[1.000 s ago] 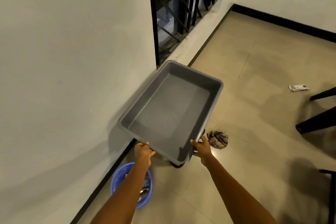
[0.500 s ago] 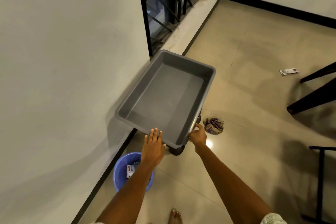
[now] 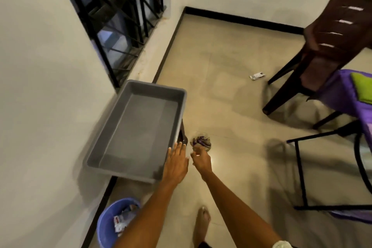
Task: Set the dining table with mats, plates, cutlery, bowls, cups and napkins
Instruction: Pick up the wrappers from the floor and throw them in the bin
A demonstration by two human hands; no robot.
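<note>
Beige floor tiles and a pale wall framed it all, a grey tub [image 3: 136,133] sitting empty on a low stand by the wall. Left hand [image 3: 176,162] lay flat, fingers straight, at the tub's near corner; right hand [image 3: 201,160] hung loose beside it, holding nothing. Table [image 3: 342,90] with its purple cloth and green mat [image 3: 362,86] waited well apart, far right. Best play, I'd say: turn cleanly, mind the brown chair [image 3: 332,32].
</note>
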